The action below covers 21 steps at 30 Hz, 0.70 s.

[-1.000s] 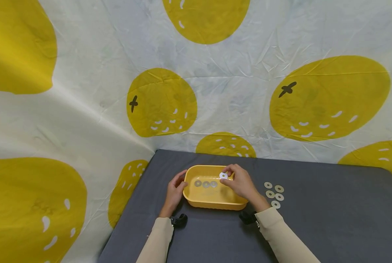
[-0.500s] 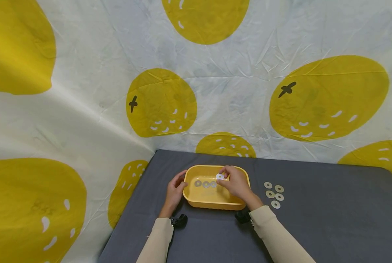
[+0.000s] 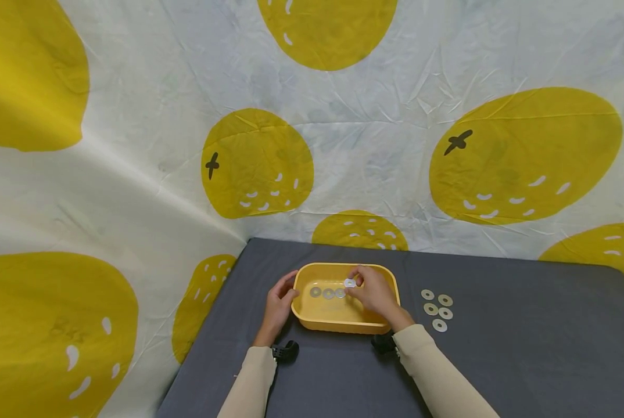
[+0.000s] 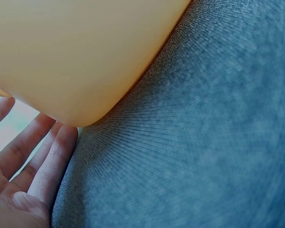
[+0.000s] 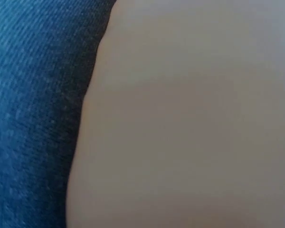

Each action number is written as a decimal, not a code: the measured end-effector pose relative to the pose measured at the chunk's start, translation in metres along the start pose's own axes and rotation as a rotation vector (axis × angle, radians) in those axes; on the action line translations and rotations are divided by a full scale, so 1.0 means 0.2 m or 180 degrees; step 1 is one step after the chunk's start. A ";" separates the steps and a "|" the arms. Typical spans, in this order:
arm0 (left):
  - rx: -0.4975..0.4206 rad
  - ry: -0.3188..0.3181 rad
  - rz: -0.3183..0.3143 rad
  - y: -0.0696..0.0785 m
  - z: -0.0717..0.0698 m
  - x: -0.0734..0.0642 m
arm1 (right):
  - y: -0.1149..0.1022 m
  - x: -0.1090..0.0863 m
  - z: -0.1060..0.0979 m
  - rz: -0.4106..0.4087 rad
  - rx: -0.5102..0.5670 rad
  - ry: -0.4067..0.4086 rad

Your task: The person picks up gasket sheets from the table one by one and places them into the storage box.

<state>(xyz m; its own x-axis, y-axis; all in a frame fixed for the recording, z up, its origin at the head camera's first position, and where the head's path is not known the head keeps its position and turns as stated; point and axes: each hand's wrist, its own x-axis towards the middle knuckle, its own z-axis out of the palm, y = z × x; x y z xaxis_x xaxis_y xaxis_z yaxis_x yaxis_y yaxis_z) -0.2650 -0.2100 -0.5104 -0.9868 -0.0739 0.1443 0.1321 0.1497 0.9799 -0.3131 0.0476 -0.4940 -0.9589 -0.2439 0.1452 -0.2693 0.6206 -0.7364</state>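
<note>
A yellow plastic tray (image 3: 338, 325) stands on the dark cloth. My left hand (image 3: 278, 305) holds its left end, thumb at the rim; in the left wrist view the fingers (image 4: 54, 166) lie against the outer wall. Over the tray's inside, my right hand (image 3: 376, 290) pinches a shiny metal washer (image 3: 350, 283) between thumb and fingers. Three flat washers (image 3: 328, 294) lie in a row on the tray floor, the rightmost just below the held one. The right wrist view shows only the tray's blurred outer wall (image 5: 180, 142) and cloth.
Several more washers (image 3: 430, 309) lie in a loose group on the cloth, right of the tray. The grey-covered table (image 3: 526, 325) reaches back to a white curtain (image 3: 369, 168) with yellow fruit prints, which also hangs along the left side.
The right hand has moved slightly left and down inside the tray with the washer, nearer the right end of the row. The left hand and tray have stayed put.
</note>
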 end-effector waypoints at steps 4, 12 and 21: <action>0.0023 -0.0025 0.0020 0.00 0.00 0.00 | 0.01 0.01 0.00 0.0072 0.0009 -0.0056; 0.0068 -0.0056 0.0003 -0.01 0.00 -0.01 | 0.02 0.01 0.00 0.0199 0.0025 -0.0137; 0.0066 -0.0060 0.0044 0.00 -0.01 0.00 | 0.03 0.02 0.00 0.0323 -0.0095 -0.0188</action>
<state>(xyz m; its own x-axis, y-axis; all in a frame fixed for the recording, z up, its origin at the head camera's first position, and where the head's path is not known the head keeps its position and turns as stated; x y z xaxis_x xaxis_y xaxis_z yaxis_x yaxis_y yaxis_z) -0.2657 -0.2111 -0.5101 -0.9865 -0.0531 0.1549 0.1439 0.1711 0.9747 -0.3178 0.0493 -0.4976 -0.9747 -0.2215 0.0311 -0.1745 0.6660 -0.7252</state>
